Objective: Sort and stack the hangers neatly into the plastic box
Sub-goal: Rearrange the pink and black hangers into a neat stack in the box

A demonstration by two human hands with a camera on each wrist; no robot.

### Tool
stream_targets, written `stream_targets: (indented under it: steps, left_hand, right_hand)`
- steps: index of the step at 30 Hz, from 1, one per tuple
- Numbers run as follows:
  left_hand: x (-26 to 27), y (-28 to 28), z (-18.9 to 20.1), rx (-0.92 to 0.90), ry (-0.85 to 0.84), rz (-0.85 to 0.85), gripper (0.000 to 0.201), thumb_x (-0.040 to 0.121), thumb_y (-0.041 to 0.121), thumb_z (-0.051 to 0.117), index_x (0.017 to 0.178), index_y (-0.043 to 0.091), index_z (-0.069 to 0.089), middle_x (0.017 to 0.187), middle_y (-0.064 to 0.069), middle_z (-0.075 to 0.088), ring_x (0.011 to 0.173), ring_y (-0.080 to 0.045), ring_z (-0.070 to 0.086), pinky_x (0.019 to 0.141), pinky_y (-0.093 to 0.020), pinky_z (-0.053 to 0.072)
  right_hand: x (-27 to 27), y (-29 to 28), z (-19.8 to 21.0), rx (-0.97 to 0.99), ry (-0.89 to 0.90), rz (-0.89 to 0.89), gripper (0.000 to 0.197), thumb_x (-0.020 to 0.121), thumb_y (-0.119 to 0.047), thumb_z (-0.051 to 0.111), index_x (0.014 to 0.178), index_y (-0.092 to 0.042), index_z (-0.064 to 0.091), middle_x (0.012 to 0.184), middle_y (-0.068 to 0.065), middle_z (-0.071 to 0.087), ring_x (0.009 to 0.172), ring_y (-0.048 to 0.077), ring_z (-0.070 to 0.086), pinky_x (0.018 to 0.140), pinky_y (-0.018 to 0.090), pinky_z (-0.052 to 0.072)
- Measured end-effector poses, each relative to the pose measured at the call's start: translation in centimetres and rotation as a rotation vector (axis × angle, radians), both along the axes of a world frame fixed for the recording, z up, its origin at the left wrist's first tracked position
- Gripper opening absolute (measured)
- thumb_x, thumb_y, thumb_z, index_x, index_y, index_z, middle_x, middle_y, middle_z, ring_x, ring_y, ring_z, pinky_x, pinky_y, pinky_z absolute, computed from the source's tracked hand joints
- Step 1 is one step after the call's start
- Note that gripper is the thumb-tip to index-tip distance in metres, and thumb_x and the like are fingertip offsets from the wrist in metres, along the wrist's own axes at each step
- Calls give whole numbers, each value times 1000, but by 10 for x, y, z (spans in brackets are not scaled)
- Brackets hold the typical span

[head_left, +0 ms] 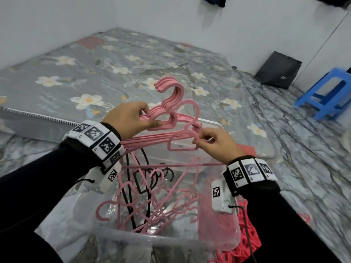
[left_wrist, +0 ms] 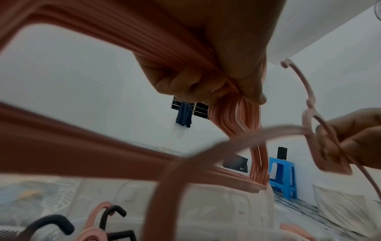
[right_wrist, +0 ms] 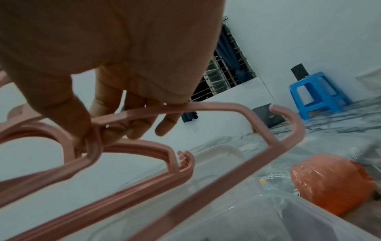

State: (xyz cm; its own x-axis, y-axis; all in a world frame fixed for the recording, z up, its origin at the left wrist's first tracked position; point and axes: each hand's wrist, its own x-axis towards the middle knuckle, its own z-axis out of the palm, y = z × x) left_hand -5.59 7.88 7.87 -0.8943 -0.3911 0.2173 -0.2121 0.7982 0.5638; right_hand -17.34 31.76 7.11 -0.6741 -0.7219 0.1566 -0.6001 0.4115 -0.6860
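My left hand (head_left: 131, 118) grips a bundle of several pink hangers (head_left: 167, 103) at their necks, hooks pointing up, above the clear plastic box (head_left: 163, 242). In the left wrist view the fingers (left_wrist: 185, 81) curl round the bundle (left_wrist: 237, 114). My right hand (head_left: 214, 143) pinches a single pink hanger (head_left: 188, 130) at its neck, right beside the bundle; the right wrist view shows this single hanger (right_wrist: 226, 107) under the fingertips (right_wrist: 164, 127). Loose pink hangers (head_left: 152, 202) and black hangers (head_left: 140, 185) lie tangled inside the box.
The box stands on a floor sheet in front of a flowered mattress (head_left: 85, 73). A heap of brighter pink hangers (head_left: 247, 234) lies right of the box. A blue stool (head_left: 328, 92) and a black bag (head_left: 277, 71) stand at the back right wall.
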Motion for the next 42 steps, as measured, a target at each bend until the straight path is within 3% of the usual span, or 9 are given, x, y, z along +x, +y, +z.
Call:
stream_targets:
  steps: [3,11,15,19,25,27,31,36,42]
  left_hand:
    - [-3,5,-5,0,-3,-25,54,59,81,51,77,31,58,70,8,58,65,-7,51,55,-27,32]
    - [-10,18,-9,162,104,-100,56,69,79,45,69,25,59,48,24,56,43,2,47,53,-25,35]
    - [-9,25,-9,207,61,-143,52,69,78,54,76,28,61,62,16,66,54,0,52,59,-28,42]
    - [-8,24,-7,132,23,-124,35,72,62,66,80,29,59,71,11,63,55,3,47,55,-27,39]
    - [-5,18,-6,21,-13,-80,40,75,64,62,83,25,59,74,-1,66,62,-15,54,68,-39,48]
    - [-5,17,-6,17,-2,-69,41,75,64,62,84,24,58,72,0,64,60,-12,50,64,-36,44]
    - [-8,19,-7,12,34,-61,41,73,65,63,83,26,58,67,9,56,58,-4,47,56,-29,35]
    - [-11,22,-9,-9,64,-85,43,70,68,63,80,27,60,65,5,57,62,-11,52,62,-34,43]
    - [-15,18,-15,6,68,-97,42,69,67,66,78,26,61,58,11,55,53,-5,46,56,-29,37]
  right_hand:
    - [0,-4,0,-131,-7,-3,16,77,-3,67,78,-18,65,70,0,66,66,7,56,61,13,42]
    - [-4,-9,-3,-274,14,2,19,80,-1,67,82,-18,59,72,-6,56,77,26,63,74,36,51]
    - [-2,-15,-8,-305,58,-10,16,79,-6,71,83,-18,61,70,-19,60,73,-5,58,73,15,44]
    - [-7,-14,-10,-275,192,-117,23,74,-18,78,86,-20,58,89,-5,57,86,9,54,78,19,44]
    - [-15,-5,-26,191,302,-7,15,80,-15,68,73,-17,56,74,-2,59,70,15,54,66,26,43]
    - [-8,-10,-45,495,315,89,5,84,-13,58,81,-13,62,85,3,66,81,21,60,73,31,48]
    - [10,-30,-97,936,271,257,24,89,-7,51,109,-7,65,111,14,64,103,32,60,87,36,50]
    - [12,-37,-134,1111,289,326,31,93,-3,45,123,-1,53,121,17,59,110,34,59,83,39,46]
    - [8,-36,-157,1298,293,308,37,95,-15,49,130,-4,50,134,16,53,123,32,50,104,41,42]
